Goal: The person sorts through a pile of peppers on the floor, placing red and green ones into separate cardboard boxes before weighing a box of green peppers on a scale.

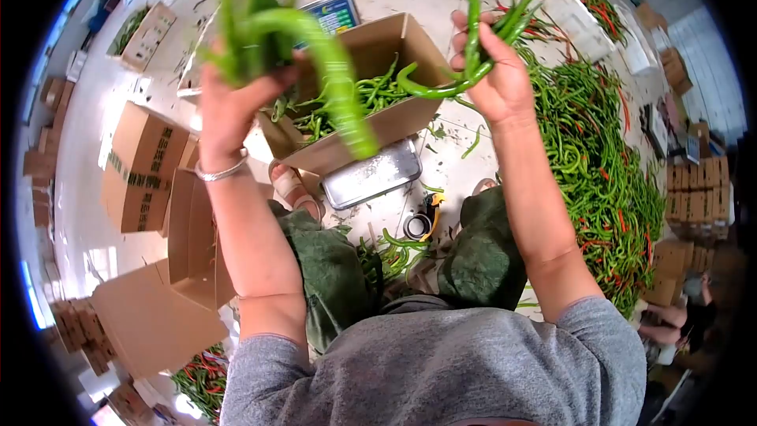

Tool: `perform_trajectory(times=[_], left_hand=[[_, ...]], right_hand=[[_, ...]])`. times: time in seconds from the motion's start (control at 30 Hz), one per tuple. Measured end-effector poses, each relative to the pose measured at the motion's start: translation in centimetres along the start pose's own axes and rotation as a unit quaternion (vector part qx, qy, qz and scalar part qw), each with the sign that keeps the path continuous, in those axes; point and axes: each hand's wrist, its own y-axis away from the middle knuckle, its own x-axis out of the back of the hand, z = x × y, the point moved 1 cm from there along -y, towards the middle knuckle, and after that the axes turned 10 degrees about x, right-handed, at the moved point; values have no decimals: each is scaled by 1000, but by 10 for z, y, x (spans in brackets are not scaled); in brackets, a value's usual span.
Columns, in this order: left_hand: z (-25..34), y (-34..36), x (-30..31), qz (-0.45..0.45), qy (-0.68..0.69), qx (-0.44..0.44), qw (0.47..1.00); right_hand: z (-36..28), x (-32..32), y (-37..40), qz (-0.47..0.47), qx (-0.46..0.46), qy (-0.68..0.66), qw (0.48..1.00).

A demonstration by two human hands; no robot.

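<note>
My left hand is closed round a bunch of long green chili peppers, blurred by motion, above the left side of an open cardboard box. More green chilies lie inside that box. My right hand grips a few curved green chilies just right of the box, one of them reaching over its rim. The box rests on a metal scale platform, and behind it shows a blue digital display.
A large heap of green and red chilies covers the floor on my right. A tape dispenser and loose chilies lie between my feet. Open cardboard boxes stand on my left. Another person is at the far right.
</note>
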Motion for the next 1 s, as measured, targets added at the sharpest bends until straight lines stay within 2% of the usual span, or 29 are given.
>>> perform_trajectory(times=[0.03,0.1,0.13,0.27,0.43,0.53,0.57,0.63,0.67,0.7,0.77,0.83,0.87,0.9,0.93,0.97,1.0], left_hand=[[3,0,-10,-10,-55,7,998],[-11,-7,-17,-16,-231,-7,973],[-27,-12,-21,-25,-254,5,967],[-58,-27,-33,-52,-355,84,930],[-52,-28,-39,-27,-328,98,939],[-56,-23,-59,-73,-315,21,946],[-53,-20,-68,-121,-331,33,935],[-56,-8,-85,-164,-374,3,913],[-57,0,-94,-143,-371,-32,917],[-57,-1,-102,-164,-444,29,880],[-57,-5,-100,-154,-462,66,871],[-62,-21,-76,-81,-472,43,877],[-54,-25,-64,-43,-409,75,908],[-55,-32,-52,-48,-312,128,940],[-64,-38,-43,-70,-228,152,959],[-68,-41,-39,-90,-140,175,970],[-70,-43,-38,-112,-105,191,969]], right_hand=[[17,-5,0,37,-23,-19,999],[45,-10,1,103,-31,53,993],[55,-13,1,141,-42,49,988],[88,8,-9,196,-76,10,978],[107,38,-6,266,-124,1,956],[114,36,-12,290,-137,-9,947],[115,37,-14,298,-142,-19,944],[117,39,-15,264,-151,-8,953],[117,40,-17,252,-157,0,955],[117,43,-19,240,-163,8,957],[118,50,-23,170,-196,1,966],[101,27,-26,130,-252,42,958],[96,22,-26,121,-255,53,958],[98,26,-27,175,-251,80,949],[101,35,-29,180,-254,24,950],[103,42,-29,185,-254,-31,949],[104,48,-29,178,-256,-10,950]])
